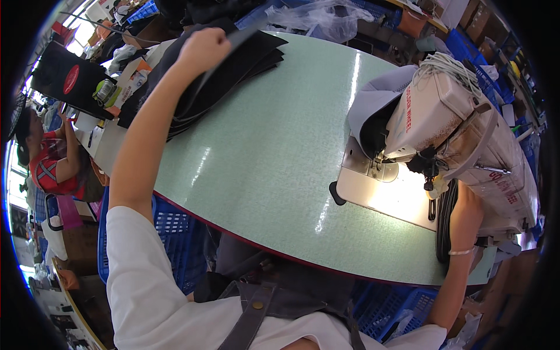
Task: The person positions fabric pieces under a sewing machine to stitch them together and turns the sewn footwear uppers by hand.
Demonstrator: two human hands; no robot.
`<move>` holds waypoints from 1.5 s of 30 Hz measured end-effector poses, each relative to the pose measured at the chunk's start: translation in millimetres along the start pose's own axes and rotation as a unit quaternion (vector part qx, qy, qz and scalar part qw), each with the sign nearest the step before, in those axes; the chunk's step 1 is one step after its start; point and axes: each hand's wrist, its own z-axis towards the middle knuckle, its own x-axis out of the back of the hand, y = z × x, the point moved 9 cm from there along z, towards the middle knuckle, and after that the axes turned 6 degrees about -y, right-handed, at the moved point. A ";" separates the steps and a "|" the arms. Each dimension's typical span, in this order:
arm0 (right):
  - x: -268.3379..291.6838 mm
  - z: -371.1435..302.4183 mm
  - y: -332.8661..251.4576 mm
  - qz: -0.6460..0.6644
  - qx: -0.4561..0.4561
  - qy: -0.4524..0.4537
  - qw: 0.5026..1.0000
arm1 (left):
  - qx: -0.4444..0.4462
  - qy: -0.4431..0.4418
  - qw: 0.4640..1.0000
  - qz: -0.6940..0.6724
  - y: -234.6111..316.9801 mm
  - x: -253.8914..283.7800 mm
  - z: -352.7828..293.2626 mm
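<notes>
At the far left of the table, my left hand (204, 49) is closed on the edge of a thin black sheet (238, 53), whose raised part is blurred. Beneath it, a fanned stack of black sheets (201, 108) lies on the green tabletop. My right hand (468, 204) reaches in beside the sewing machine (434, 114) at the right, its fingers hidden by the machine. Against that hand lies a bundle of long black strips (445, 230). A grey curved piece with a dark inner side (373, 108) sits at the needle area, over the lit metal bed plate (376, 195).
Blue plastic baskets (175, 233) stand below the table's near edge. A black box-shaped thing (64, 76) and a tape roll (106, 92) stand at the far left. Another person in red (55, 157) works there. Clear plastic bags (318, 17) lie beyond the table.
</notes>
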 end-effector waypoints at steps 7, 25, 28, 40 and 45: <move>53.1 -7.0 -139.0 0.063 0.295 -0.037 0.953 | -0.290 -0.184 0.938 -0.052 167.5 -21.2 -123.8; 3.4 -1.9 -153.8 0.076 0.245 -0.032 0.966 | -0.404 -0.217 0.880 -0.125 270.8 -92.4 -219.9; 12.6 -0.6 -156.8 0.113 0.258 -0.024 0.959 | -0.444 -0.198 0.863 -0.137 286.3 -86.9 -228.1; 15.0 -5.2 -165.4 0.110 0.282 -0.013 0.953 | -0.394 -0.180 0.892 -0.130 286.8 -96.5 -208.1; 12.8 -4.3 -165.0 0.116 0.277 -0.013 0.954 | -0.397 -0.178 0.891 -0.128 288.2 -95.4 -206.4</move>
